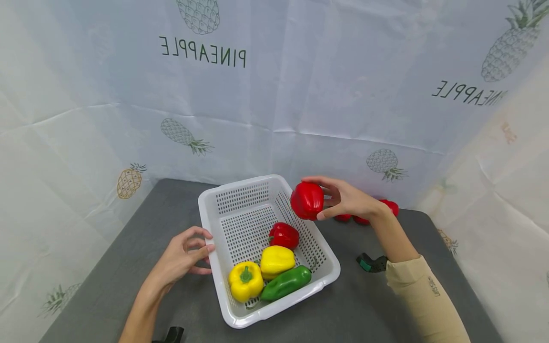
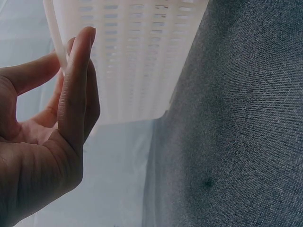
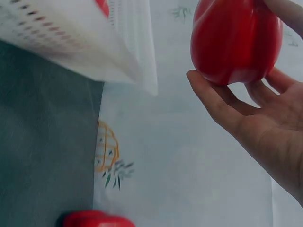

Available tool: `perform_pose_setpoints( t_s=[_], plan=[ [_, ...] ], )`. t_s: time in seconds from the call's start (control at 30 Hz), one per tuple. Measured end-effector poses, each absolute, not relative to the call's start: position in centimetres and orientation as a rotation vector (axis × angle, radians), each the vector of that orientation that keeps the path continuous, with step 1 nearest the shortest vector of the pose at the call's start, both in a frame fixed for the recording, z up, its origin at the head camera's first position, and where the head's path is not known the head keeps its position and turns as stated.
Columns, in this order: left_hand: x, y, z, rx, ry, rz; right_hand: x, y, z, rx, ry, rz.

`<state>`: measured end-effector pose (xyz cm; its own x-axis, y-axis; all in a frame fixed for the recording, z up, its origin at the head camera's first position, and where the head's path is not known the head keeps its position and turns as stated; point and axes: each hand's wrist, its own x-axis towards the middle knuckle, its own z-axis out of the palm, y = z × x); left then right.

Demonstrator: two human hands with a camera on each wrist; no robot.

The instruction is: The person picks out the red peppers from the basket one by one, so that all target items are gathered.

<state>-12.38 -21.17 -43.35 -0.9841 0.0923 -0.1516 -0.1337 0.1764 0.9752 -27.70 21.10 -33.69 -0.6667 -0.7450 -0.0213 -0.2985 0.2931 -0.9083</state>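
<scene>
A red bell pepper (image 1: 307,200) is held up by my right hand (image 1: 349,199), thumb and fingers gripping its side, over the right rim of a white plastic basket (image 1: 211,228). In the right wrist view the same red bell pepper (image 3: 236,42) hangs clear of the table. My left hand (image 1: 182,255) pinches the basket's left rim, with the thumb on one side and fingers on the other in the left wrist view. Inside the basket lie another red bell pepper (image 1: 284,236), two yellow bell peppers (image 1: 277,262) (image 1: 246,281) and a long green pepper (image 1: 286,283).
Several more red peppers (image 1: 389,206) lie at the back right of the dark grey table (image 1: 343,305), partly hidden by my right arm. A black strap with a green patch (image 1: 372,263) is by the right forearm. A pineapple-print curtain (image 1: 274,95) hangs behind.
</scene>
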Motion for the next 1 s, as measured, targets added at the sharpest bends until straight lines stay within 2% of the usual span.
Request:
perform_pose_setpoints(
  t_s=[0.47, 1.0],
  plan=[
    [-12.3, -21.2, -43.4, -0.032, 2.251, 1.924, -26.8, 26.8, -35.4, -0.866, 2.245, -1.380],
    [-12.3, -21.2, -43.3, -0.030, 2.246, 1.926, -25.8, 30.3, -40.5, -0.798, 2.399, -1.261]
  ],
)
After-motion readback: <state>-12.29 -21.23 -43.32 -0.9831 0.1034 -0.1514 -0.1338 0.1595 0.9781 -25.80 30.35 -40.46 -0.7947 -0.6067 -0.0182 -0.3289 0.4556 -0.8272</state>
